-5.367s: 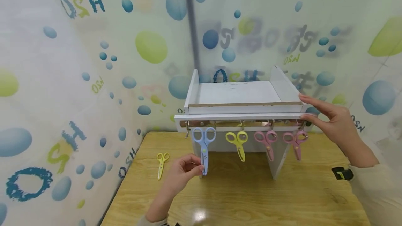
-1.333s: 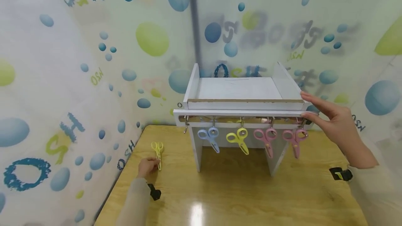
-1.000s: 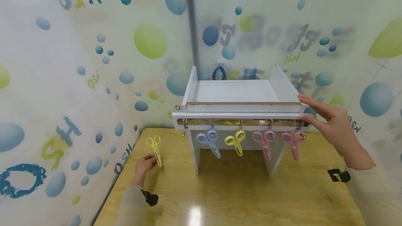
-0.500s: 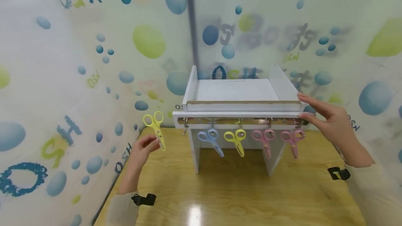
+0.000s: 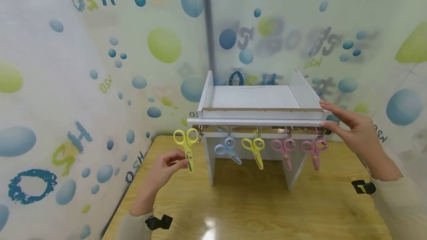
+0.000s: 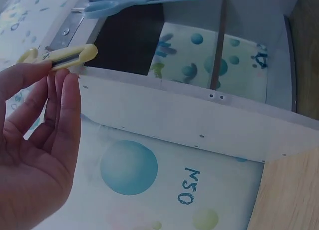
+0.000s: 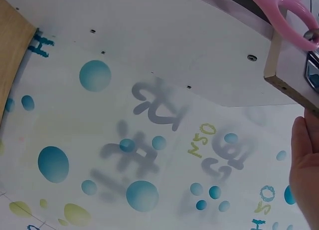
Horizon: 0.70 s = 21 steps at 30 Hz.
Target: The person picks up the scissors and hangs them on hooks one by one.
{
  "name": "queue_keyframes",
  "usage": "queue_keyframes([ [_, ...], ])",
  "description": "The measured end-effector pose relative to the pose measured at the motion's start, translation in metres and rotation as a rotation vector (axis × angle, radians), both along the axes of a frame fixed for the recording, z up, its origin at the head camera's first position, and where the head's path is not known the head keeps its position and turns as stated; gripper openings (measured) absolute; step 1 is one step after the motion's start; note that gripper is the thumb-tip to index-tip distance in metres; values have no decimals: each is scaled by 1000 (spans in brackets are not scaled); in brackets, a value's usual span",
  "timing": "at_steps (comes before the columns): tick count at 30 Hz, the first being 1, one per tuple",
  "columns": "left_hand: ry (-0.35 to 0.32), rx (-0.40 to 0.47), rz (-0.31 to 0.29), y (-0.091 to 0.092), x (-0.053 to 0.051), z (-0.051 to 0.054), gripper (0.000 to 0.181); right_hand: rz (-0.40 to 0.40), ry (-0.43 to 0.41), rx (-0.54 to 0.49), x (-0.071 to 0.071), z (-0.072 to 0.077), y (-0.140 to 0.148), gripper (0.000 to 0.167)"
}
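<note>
My left hand (image 5: 166,169) pinches yellow scissors (image 5: 188,152) by the blades, finger loops upward. They stand in front of the leftmost hook (image 5: 200,135) of the white shelf (image 5: 261,115); whether they touch it I cannot tell. In the left wrist view thumb and fingertips hold the scissors (image 6: 75,55) beside the shelf's side. My right hand (image 5: 358,136) grips the shelf's right end, thumb at the front board, fingers higher. From the other hooks hang blue scissors (image 5: 231,152), a second yellow pair (image 5: 256,152) and two pink pairs (image 5: 286,155), the outer pink one (image 7: 279,13) nearest my right hand.
The shelf stands on a wooden table (image 5: 253,210), its open tray (image 5: 253,97) on top and side panels (image 5: 295,171) below. A patterned wall covering (image 5: 160,84) rises close behind and at the left. Black straps (image 5: 363,187) sit on both wrists.
Earlier, my left hand let the blue scissors hang from a hook. It then picked the yellow scissors off the table and brought them up and right to the shelf. My right hand stayed put.
</note>
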<state>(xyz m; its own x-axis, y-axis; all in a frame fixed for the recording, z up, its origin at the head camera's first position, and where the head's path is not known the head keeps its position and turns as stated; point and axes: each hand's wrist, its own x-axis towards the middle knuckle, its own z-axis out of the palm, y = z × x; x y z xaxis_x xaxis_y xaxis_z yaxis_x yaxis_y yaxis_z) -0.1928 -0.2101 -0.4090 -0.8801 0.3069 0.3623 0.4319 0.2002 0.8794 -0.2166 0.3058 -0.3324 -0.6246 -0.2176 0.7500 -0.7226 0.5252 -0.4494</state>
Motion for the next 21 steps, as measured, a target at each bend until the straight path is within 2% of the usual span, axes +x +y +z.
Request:
queue_keyframes([
  [4,-11,-63,-30,11,-6,-6,8,-10,-4,8,3,3,3,56],
  [9,-63,-83,-23,16,-19,-23,13,-15,-9,-1,5,1,4,56],
  [12,-83,-86,-5,13,-23,-34,13,1,-11,13,-2,0,3,59],
  [14,-69,-110,10,7,-24,-39,12,29,6,49,-11,3,1,61],
  [17,-28,-199,47,-2,-28,-40,12,96,-20,124,-22,12,2,61],
  [19,-7,-279,94,-8,-33,-36,12,153,-91,153,-24,20,6,58],
  [21,10,-358,146,-13,-41,-27,13,161,-199,163,-25,29,14,54],
])
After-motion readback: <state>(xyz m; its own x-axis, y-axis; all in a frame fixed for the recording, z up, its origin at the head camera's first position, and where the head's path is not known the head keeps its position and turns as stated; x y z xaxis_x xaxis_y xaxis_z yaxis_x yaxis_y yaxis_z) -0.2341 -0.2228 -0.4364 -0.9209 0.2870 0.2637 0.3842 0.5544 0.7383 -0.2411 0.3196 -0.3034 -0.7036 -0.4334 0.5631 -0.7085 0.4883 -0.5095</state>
